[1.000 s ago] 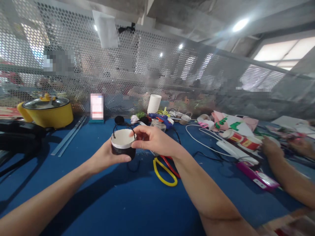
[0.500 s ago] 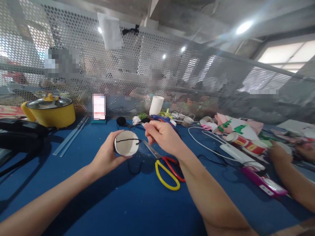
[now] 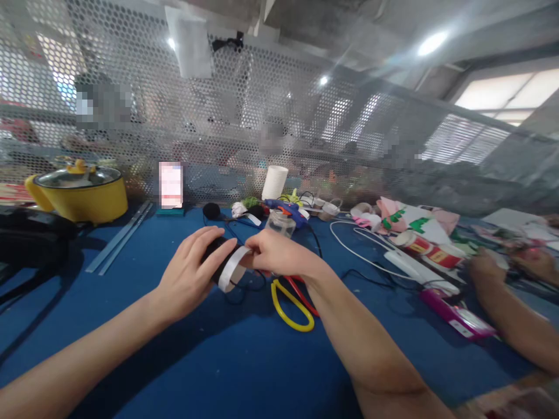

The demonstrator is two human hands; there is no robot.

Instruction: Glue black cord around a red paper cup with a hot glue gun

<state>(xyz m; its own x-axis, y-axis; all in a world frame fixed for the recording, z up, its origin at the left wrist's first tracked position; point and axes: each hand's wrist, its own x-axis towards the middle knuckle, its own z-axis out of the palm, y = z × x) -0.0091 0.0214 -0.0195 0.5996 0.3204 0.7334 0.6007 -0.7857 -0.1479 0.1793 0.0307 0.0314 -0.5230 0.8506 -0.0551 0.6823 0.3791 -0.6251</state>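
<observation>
One white-rimmed black cup (image 3: pixel 234 270), tilted, mouth to the right, left of scissors (image 3: pixel 300 329); left hand (image 3: pixel 192 270) grips it. Right hand (image 3: pixel 277 251) is at the rim, its hold indiscernible.

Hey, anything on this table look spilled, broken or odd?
I see nothing spilled or broken. The black-and-white cup is tipped sideways, but the left hand holds it; the white cable sprawls in loose loops, slightly untidy.
</observation>
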